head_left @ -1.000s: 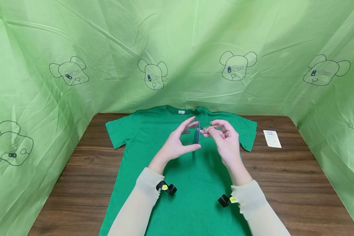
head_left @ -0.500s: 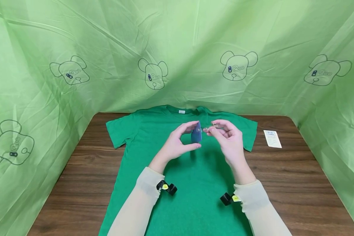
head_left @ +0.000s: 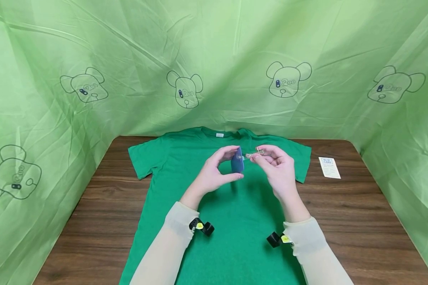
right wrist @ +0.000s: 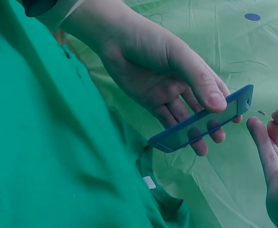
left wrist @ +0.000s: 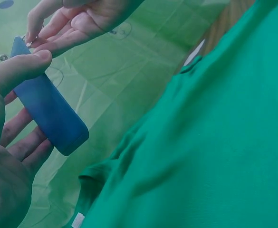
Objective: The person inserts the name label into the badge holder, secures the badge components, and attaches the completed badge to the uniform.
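A blue badge holder (head_left: 237,163) with a see-through window is held by its edges above the T-shirt. My left hand (head_left: 213,168) grips it, thumb on the near edge and fingers round the far side, as the right wrist view shows with the holder's frame (right wrist: 244,96). From the holder's slotted end a short clear strap (head_left: 247,156) runs right to a small metal clip (head_left: 259,151). My right hand (head_left: 277,168) pinches that clip between thumb and forefinger. Beneath both hands a green T-shirt (head_left: 217,245) lies spread out, collar away from me.
A white printed card (head_left: 329,168) lies right of the shirt on the dark wooden table (head_left: 356,221). Light green cloth (head_left: 232,59) with bear-head drawings hangs behind and along both sides. Wrist cameras (head_left: 202,227) sit on both sleeves.
The badge holder has turned from edge-on to show its blue face. My left fingers have closed onto its far edge, and my right hand has shifted slightly right with the clip.
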Action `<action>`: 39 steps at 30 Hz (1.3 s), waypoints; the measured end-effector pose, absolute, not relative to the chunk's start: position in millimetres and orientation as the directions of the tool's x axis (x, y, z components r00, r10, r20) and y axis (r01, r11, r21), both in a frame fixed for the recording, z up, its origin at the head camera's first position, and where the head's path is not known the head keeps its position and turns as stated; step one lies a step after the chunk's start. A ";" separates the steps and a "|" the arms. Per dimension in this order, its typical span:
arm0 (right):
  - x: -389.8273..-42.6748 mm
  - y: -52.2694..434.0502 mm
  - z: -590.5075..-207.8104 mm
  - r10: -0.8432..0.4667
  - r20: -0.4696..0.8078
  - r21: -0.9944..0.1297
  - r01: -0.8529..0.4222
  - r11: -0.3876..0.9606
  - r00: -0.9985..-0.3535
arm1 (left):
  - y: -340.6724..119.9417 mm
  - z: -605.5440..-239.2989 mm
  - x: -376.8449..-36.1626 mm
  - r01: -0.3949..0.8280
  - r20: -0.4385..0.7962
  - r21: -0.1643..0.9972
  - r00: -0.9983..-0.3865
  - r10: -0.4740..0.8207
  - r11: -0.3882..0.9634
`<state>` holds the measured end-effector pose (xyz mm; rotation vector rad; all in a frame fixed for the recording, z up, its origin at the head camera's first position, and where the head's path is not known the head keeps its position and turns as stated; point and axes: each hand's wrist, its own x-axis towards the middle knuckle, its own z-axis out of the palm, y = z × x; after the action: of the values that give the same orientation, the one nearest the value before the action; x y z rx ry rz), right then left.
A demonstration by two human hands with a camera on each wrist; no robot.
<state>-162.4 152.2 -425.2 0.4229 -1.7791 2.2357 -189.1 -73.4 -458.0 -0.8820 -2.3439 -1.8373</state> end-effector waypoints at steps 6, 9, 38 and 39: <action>-162.6 152.2 -424.5 0.019 0.374 -0.904 -0.369 -0.213 -0.927 | -74.0 -457.3 -188.5 0.450 0.365 0.883 -0.839 0.404 0.136; -163.0 152.3 -424.9 0.025 0.372 -0.908 -0.369 -0.200 -0.928 | -74.3 -458.3 -189.1 0.456 0.375 0.881 -0.835 0.402 0.126; -176.2 187.3 -426.9 0.174 0.254 -0.922 -0.293 -0.255 -0.951 | -73.1 -465.2 -190.1 0.474 0.408 0.876 -0.829 0.382 0.094; -177.2 190.5 -426.7 0.179 0.261 -0.918 -0.301 -0.258 -0.949 | -73.0 -465.8 -190.4 0.471 0.408 0.878 -0.832 0.376 0.089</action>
<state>-177.2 190.5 -426.7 0.1485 -1.6924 2.2718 -190.4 -73.0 -465.8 -0.8815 -2.2595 -1.8726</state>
